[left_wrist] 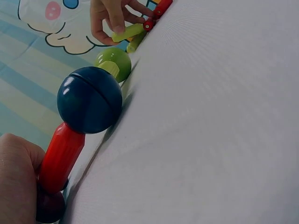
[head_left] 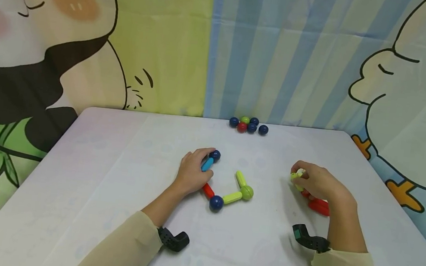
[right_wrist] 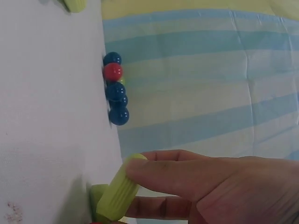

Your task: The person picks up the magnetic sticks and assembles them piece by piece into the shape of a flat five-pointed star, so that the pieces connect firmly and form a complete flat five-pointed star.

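Observation:
My left hand (head_left: 194,171) holds a chain of toy rods and balls on the table, its fingers about a light blue rod (head_left: 207,164). A dark blue ball (head_left: 215,156) sits at its fingertips. From there a red rod (left_wrist: 61,158) runs to another dark blue ball (head_left: 216,203), then a yellow-green rod (head_left: 232,197), a green ball (head_left: 247,192) and a second yellow-green rod (head_left: 240,178). On the right, my right hand (head_left: 319,181) pinches a loose yellow-green rod (right_wrist: 120,191) between thumb and fingers. Another yellow-green rod (left_wrist: 135,42) lies just below it.
Red rods (head_left: 320,206) lie under my right hand. At the far edge of the white table (head_left: 115,174) several blue balls (head_left: 263,130) cluster with a red ball (head_left: 242,127) and a green ball (head_left: 245,119). A patterned curtain (head_left: 284,49) hangs behind.

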A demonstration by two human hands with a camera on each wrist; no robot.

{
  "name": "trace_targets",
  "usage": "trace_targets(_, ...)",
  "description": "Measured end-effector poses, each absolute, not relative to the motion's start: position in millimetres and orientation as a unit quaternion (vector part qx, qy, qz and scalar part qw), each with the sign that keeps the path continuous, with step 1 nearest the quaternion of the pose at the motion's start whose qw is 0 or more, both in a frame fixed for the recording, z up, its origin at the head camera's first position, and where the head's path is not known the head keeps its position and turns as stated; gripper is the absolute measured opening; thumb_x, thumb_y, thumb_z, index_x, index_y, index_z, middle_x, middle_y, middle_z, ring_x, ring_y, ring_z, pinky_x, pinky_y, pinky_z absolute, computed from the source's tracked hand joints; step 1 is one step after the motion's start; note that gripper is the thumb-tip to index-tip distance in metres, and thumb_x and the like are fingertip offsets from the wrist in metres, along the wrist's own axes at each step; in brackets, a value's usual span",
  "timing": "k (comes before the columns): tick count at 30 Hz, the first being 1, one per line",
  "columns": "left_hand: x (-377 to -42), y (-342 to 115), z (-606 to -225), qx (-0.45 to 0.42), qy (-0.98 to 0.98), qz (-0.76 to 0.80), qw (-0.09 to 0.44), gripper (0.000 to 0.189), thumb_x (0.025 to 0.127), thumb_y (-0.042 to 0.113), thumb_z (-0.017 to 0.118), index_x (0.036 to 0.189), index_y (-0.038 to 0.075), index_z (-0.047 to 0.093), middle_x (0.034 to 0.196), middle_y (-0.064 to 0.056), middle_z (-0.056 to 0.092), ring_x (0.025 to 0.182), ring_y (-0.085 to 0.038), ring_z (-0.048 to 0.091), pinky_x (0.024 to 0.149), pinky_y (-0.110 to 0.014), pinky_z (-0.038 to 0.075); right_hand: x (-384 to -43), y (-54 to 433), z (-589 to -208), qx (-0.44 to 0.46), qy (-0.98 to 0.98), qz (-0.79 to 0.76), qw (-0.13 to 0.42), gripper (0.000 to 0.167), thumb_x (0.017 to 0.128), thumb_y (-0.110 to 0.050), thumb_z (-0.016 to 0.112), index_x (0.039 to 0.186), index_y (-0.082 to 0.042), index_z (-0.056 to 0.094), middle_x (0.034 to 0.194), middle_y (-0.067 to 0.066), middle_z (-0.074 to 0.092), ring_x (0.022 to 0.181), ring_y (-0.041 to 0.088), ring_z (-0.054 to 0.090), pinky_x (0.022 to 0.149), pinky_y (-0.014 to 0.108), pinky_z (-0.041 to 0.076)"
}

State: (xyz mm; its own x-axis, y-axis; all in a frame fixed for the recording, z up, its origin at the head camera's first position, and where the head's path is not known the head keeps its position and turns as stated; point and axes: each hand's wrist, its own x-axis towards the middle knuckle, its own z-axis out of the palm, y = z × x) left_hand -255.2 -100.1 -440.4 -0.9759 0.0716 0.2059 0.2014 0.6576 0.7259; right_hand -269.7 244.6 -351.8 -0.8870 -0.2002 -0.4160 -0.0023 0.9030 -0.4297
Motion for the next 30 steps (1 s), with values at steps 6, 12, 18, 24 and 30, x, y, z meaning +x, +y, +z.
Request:
trace_targets(6, -256, -101, -440, -0.072, -0.910, -0.401, 0.077, 0.063, 0.086, 0.012, 0.063, 0.148, 0.015, 0.055, 0.152, -0.008, 0.056, 0.144, -0.028, 0.048, 0.128, -0.056, 0.016, -269, 242, -348, -0.062, 0.943, -0.226, 0.235, 0.037, 0.105, -0.025, 0.056, 0.139, -0.010, 0.047, 0.118, 0.022, 0.059, 0.088, 0.027, 0.063, 0.072, 0.035, 0.060)
trace_targets(12, -256, -101, -440, -0.068, -0.910, -0.402, 0.076, 0.063, 0.086, 0.012, 0.063, 0.148, 0.014, 0.055, 0.152, -0.007, 0.056, 0.144, -0.028, 0.048, 0.128, -0.056, 0.015, -271, 224, -344, -0.086, 0.948, -0.239, 0.194, 0.039, 0.106, -0.025, 0.054, 0.142, -0.010, 0.047, 0.121, 0.024, 0.061, 0.077, 0.024, 0.065, 0.069, 0.035, 0.059)
trace_targets(18, -256, -101, -441, -0.069, -0.910, -0.402, 0.077, 0.063, 0.086, 0.011, 0.064, 0.148, 0.014, 0.055, 0.151, -0.007, 0.057, 0.144, -0.027, 0.049, 0.128, -0.056, 0.015, -279, 202, -351, -0.133, 0.949, -0.248, 0.138, 0.038, 0.107, -0.023, 0.054, 0.142, -0.010, 0.052, 0.128, 0.024, 0.059, 0.079, 0.026, 0.068, 0.069, 0.034, 0.057)
trace_targets(24, -255, -100, -440, -0.070, -0.909, -0.404, 0.077, 0.062, 0.087, 0.011, 0.064, 0.148, 0.014, 0.056, 0.151, -0.007, 0.057, 0.144, -0.028, 0.049, 0.128, -0.055, 0.016, -295, 180, -366, -0.156, 0.946, -0.264, 0.103, 0.037, 0.103, -0.016, 0.058, 0.140, -0.010, 0.058, 0.128, 0.023, 0.062, 0.102, 0.035, 0.066, 0.079, 0.040, 0.058)
trace_targets(30, -255, -100, -439, -0.074, -0.908, -0.404, 0.076, 0.062, 0.087, 0.010, 0.064, 0.148, 0.015, 0.055, 0.151, -0.007, 0.056, 0.145, -0.027, 0.048, 0.128, -0.055, 0.015, -310, 157, -384, -0.171, 0.940, -0.283, 0.081, 0.032, 0.101, -0.015, 0.061, 0.132, -0.009, 0.065, 0.123, 0.019, 0.066, 0.110, 0.036, 0.063, 0.093, 0.049, 0.054)
